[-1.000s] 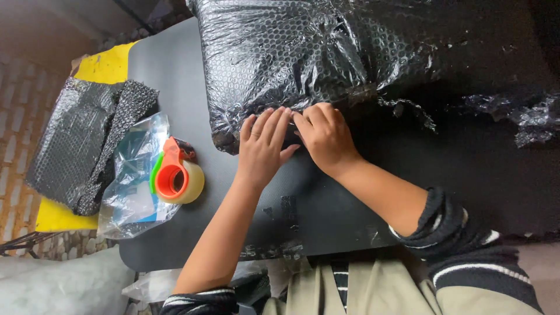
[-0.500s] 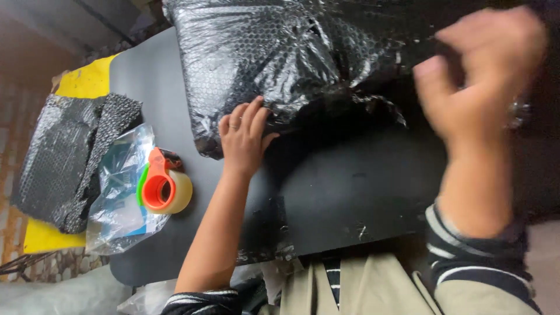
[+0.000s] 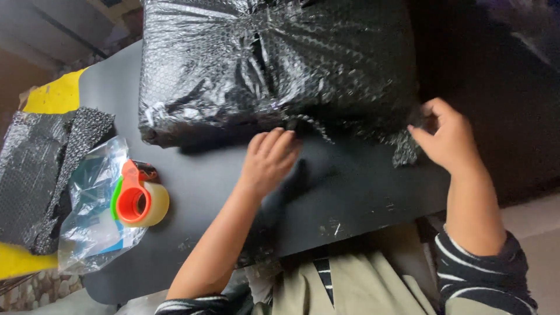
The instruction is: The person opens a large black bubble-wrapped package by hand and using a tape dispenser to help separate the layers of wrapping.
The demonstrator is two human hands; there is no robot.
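Gripping black bubble-wrapped parcel (image 3: 274, 64), both hands

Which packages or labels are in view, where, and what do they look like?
Large black bubble-wrapped parcel: top centre of the dark table, bulky, glossy; left hand at its near edge, right hand at its right corner.
Clear plastic bag with a blue patch: table's left end, crumpled, under an orange tape dispenser.
Folded black bubble wrap: far left.
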